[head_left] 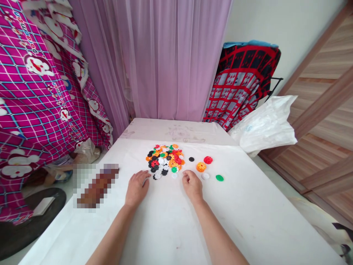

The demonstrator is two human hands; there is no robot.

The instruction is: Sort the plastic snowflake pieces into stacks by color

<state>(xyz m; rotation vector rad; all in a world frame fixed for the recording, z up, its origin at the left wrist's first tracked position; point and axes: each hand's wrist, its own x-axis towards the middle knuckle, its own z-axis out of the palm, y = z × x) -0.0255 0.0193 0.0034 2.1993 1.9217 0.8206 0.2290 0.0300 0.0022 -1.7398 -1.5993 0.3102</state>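
Observation:
A heap of snowflake-shaped plastic discs (165,159) in black, white, red, orange and green lies on the white-covered table. My left hand (137,187) rests at the heap's lower left edge, fingers stretched out and loosely bent, with nothing seen in it. Right of the heap, my right hand (193,187) has its fingers curled in; whatever they hold, if anything, is hidden. Beyond and beside it are separate groups by colour: a black disc (191,159), red discs (208,160), orange discs (201,167), white discs (205,176) and green discs (220,178).
A pixelated, blurred item (97,187) lies on the table's left side. Purple curtains (171,59) hang behind the table (176,228). A white plastic bag (267,123) stands past the right edge, near a red-and-black patterned cloth (237,84). Pink patterned fabric (41,92) hangs at left.

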